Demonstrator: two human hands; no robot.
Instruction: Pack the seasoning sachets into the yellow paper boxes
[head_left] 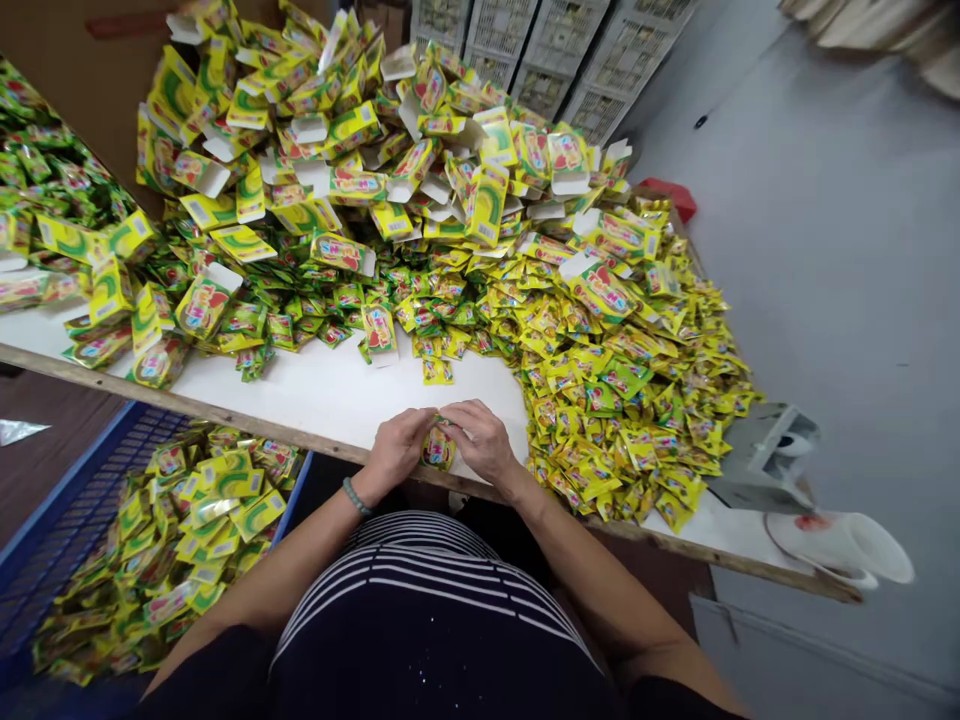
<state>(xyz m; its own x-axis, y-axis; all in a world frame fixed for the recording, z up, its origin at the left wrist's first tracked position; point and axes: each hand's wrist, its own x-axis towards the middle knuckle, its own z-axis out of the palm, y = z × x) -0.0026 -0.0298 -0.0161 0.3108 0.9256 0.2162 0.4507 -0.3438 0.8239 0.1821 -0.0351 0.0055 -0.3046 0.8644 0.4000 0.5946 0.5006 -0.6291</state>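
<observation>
At the front edge of the white table [345,400], my left hand [401,445] and my right hand [484,440] meet over a small yellow printed box [437,452]. Fingers of both hands are closed around its top end, and a bit of green shows between the fingertips. The box's lower front faces me; its top is mostly hidden. Just beyond my hands lies a small yellow sachet [438,371]. An open box [379,330] rests a little farther left, its white flap toward me.
Many open yellow boxes [491,200] are heaped at the back. Yellow sachets [615,420] pile up on the right, green ones [300,310] at left. A blue crate [45,560] of boxes stands below left. A grey device [769,455] and white scoop-like container [840,545] sit right.
</observation>
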